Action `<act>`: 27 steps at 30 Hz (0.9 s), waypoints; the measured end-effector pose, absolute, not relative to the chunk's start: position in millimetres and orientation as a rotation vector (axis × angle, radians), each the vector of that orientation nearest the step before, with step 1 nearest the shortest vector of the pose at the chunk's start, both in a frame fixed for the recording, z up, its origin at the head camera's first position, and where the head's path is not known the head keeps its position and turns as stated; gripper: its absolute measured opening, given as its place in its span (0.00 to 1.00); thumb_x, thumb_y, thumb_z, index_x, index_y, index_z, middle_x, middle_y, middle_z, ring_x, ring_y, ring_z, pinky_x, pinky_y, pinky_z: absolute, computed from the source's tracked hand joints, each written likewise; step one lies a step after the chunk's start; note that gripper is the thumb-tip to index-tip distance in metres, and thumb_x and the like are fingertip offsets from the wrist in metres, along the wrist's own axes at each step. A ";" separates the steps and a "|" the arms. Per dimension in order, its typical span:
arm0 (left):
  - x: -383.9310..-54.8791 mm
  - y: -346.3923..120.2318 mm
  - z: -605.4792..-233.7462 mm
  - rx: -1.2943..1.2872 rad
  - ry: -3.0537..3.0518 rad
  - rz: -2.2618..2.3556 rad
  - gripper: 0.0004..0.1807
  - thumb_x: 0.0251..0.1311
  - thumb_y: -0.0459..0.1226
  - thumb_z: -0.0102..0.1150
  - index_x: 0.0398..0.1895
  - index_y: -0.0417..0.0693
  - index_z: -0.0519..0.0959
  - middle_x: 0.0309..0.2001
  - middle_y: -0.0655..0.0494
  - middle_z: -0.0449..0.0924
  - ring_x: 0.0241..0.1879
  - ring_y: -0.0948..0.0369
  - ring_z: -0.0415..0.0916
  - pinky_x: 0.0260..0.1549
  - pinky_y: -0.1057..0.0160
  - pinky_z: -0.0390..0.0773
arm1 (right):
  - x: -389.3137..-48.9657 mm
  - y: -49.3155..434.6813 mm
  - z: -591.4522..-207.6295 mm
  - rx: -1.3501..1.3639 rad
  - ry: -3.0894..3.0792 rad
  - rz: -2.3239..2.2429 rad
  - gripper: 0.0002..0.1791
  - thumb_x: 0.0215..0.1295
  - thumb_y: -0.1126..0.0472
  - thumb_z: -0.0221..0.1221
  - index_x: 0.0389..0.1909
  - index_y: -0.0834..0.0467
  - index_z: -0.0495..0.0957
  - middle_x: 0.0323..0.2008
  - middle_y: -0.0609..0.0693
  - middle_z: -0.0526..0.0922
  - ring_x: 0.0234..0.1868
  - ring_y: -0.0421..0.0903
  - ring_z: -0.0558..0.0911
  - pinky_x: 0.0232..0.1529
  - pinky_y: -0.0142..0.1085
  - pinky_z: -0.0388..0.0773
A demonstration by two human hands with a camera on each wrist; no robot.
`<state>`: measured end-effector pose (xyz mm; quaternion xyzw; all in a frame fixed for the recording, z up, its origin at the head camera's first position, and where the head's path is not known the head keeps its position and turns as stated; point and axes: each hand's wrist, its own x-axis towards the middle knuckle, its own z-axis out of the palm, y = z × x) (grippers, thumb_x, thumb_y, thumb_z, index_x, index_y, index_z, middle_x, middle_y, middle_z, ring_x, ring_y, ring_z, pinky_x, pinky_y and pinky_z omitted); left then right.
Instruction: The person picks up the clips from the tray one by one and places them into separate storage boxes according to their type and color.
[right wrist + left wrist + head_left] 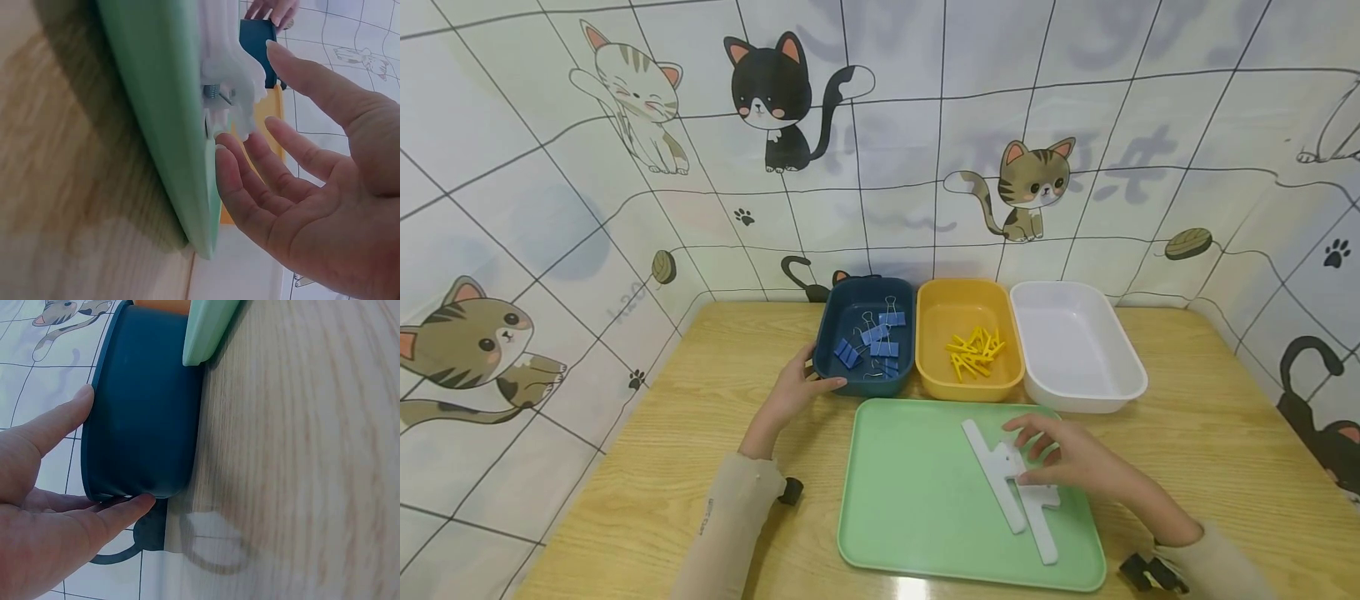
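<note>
Two long white spring clips (994,477) lie slanted, side by side, on the green tray (910,492). Over their handle ends hovers my right hand (1067,456), fingers loosely bent and spread. In the right wrist view a clip handle (234,78) with a metal spring is close to the fingertips, and nothing is gripped; whether they touch is unclear. My left hand (792,392) rests against the near left corner of a dark blue bin (144,406). Its thumb lies at the rim and its extended fingers touch the side. Blue binder clips (874,335) lie inside that bin.
Right of the blue bin stand a yellow bin (970,392) with several small yellow clothespins (976,353), then a white bin (1078,350). All are on a wooden table (722,358) near the cat-patterned wall covering (895,192). The tray lies in front of the bins.
</note>
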<state>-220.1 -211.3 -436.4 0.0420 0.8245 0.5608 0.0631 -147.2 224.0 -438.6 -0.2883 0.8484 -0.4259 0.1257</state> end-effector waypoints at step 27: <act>-220.0 -210.9 -437.6 0.099 2.493 1.685 0.48 0.69 0.35 0.67 0.85 0.39 0.50 0.83 0.35 0.51 0.79 0.32 0.55 0.74 0.38 0.66 | -147.4 217.3 -448.3 -0.845 2.445 -1.244 0.23 0.62 0.60 0.75 0.56 0.63 0.82 0.41 0.49 0.81 0.38 0.39 0.79 0.38 0.31 0.83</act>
